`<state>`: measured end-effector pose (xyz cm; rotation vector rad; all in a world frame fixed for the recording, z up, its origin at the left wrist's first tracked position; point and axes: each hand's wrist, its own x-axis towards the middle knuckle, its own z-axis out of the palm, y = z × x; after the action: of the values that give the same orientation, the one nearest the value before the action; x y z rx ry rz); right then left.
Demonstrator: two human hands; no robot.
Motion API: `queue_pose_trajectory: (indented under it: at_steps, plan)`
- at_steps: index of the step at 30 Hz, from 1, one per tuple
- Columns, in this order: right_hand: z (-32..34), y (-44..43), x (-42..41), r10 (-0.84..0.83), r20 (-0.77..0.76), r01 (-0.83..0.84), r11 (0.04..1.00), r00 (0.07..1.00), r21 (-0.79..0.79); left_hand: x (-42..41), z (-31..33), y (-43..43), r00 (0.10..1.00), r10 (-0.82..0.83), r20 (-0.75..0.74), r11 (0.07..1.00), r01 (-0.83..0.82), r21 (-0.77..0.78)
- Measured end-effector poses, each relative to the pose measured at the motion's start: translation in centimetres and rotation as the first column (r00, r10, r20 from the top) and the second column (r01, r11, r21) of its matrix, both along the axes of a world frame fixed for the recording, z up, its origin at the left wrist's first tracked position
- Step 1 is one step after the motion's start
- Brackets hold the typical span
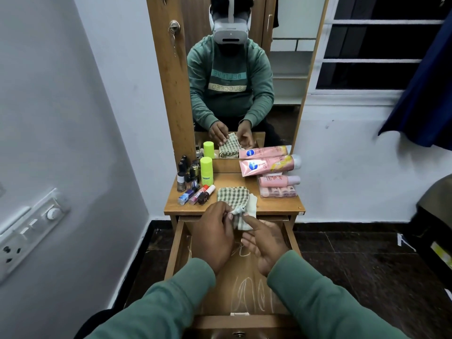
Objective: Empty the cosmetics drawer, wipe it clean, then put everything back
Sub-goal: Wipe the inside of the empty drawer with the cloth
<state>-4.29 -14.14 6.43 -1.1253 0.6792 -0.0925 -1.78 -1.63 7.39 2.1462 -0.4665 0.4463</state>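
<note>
The open drawer lies nearest, its wooden floor bare but for white scribbles. Above it, the left hand pinches a corner of the green checked cloth between thumb and fingers; the right hand is half open, forefinger touching the cloth's hanging edge. On the surface behind stand nail polish bottles, a lime-green roll-on and pink Nivea tubes. The mirror reflects a sweatshirt reading "BELIEVE" and "SUCCEED".

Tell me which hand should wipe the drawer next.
Left, probably. The left hand already pinches the cloth above the emptied drawer; the right hand is open, only touching it.
</note>
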Motion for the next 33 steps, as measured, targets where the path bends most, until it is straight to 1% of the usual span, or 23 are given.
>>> queue_pose_trajectory:
  at_steps: [3, 5, 9, 12, 14, 17, 18, 20, 22, 25, 28, 30, 32, 33]
  plan:
    - [0.6, -0.5, -0.8, 0.06, -0.01, -0.058, 0.987, 0.998, 0.149, -1.2, 0.0, 0.5, 0.994, -0.047, -0.103, 0.977, 0.025, -0.213]
    - [0.6, -0.6, -1.3, 0.067, -0.024, -0.062, 0.982, 0.997, 0.178, -2.1, 0.1, 0.8, 0.983, -0.088, -0.16, 0.936, 0.027, -0.35]
    - [0.9, -0.7, -2.1, 0.094, -0.034, -0.082, 0.965, 0.995, 0.249, -4.2, 0.4, 1.2, 0.96, -0.172, -0.222, 0.826, 0.018, -0.563]
    - [1.5, -0.5, -2.7, 0.058, 0.046, -0.07, 0.934, 0.997, 0.351, -5.1, 0.1, 1.6, 0.918, -0.208, -0.338, 0.709, -0.097, -0.698]
    - [1.8, -0.4, -3.2, 0.026, 0.124, -0.076, 0.906, 0.992, 0.416, -5.7, 0.1, 1.6, 0.87, -0.238, -0.432, 0.595, -0.221, -0.773]
    - [2.3, -0.4, -3.9, 0.046, 0.209, -0.131, 0.901, 0.977, 0.413, -6.9, 0.5, 1.6, 0.801, -0.304, -0.515, 0.416, -0.375, -0.828]
    - [2.5, -0.5, -4.1, 0.059, 0.231, -0.151, 0.902, 0.971, 0.405, -7.2, 0.6, 1.6, 0.788, -0.322, -0.525, 0.375, -0.403, -0.835]
    - [2.7, -0.7, -4.4, 0.067, 0.268, -0.178, 0.894, 0.961, 0.412, -7.5, 0.9, 1.8, 0.769, -0.357, -0.53, 0.326, -0.429, -0.842]
    - [3.1, -0.9, -4.8, 0.058, 0.298, -0.188, 0.884, 0.953, 0.429, -7.4, 1.0, 1.9, 0.749, -0.376, -0.545, 0.324, -0.445, -0.835]
    - [3.8, -1.1, -5.5, 0.051, 0.35, -0.212, 0.872, 0.935, 0.442, -6.8, 0.8, 2.1, 0.705, -0.392, -0.592, 0.378, -0.463, -0.802]
    - [4.3, -1.3, -5.9, 0.05, 0.396, -0.247, 0.849, 0.917, 0.466, -6.4, 1.2, 2.1, 0.631, -0.48, -0.61, 0.405, -0.458, -0.792]
    - [4.5, -1.4, -6.1, 0.045, 0.399, -0.245, 0.849, 0.916, 0.467, -6.4, 1.3, 1.9, 0.626, -0.434, -0.647, 0.467, -0.458, -0.756]
    - [4.5, -1.4, -6.0, 0.066, 0.404, -0.254, 0.865, 0.912, 0.433, -6.4, 1.5, 1.5, 0.658, -0.325, -0.68, 0.538, -0.463, -0.705]
    - [4.6, -1.4, -6.0, 0.086, 0.405, -0.26, 0.88, 0.91, 0.399, -6.4, 1.7, 1.3, 0.675, -0.282, -0.681, 0.554, -0.465, -0.691]
